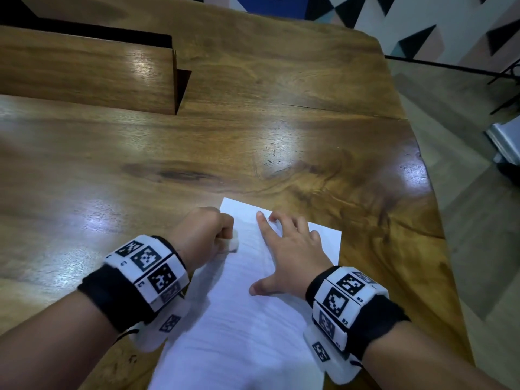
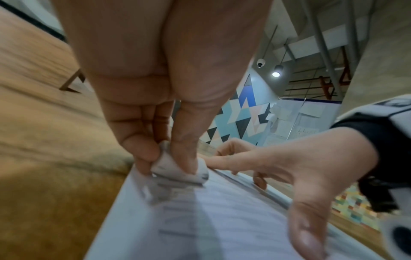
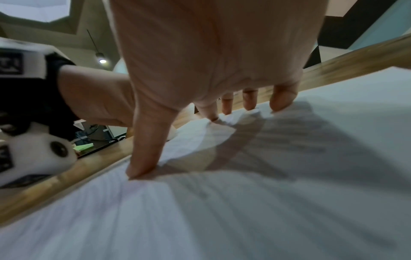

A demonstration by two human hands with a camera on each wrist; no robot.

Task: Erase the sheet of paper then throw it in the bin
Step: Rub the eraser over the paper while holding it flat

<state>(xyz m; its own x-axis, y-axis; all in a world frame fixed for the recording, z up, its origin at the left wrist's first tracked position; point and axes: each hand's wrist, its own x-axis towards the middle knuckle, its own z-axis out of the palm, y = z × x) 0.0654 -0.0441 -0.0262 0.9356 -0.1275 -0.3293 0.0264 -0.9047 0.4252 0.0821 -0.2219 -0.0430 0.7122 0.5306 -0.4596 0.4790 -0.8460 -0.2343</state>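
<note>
A white sheet of paper (image 1: 242, 313) with faint lines lies on the wooden table (image 1: 253, 136) near its front edge. My left hand (image 1: 209, 232) pinches a small white eraser (image 1: 232, 243) between thumb and fingers and holds it down on the sheet's left side, near the top. In the left wrist view the eraser (image 2: 177, 171) touches the paper (image 2: 222, 219). My right hand (image 1: 289, 249) rests spread on the sheet, fingertips and thumb pressing it flat. The right wrist view shows the fingertips (image 3: 282, 102) and thumb pressing on the paper (image 3: 244, 202). No bin is visible.
A raised wooden block (image 1: 90, 71) with a dark gap sits at the table's back left. The table's right edge (image 1: 433, 198) drops to a grey floor. A metal object (image 1: 506, 142) stands at the far right.
</note>
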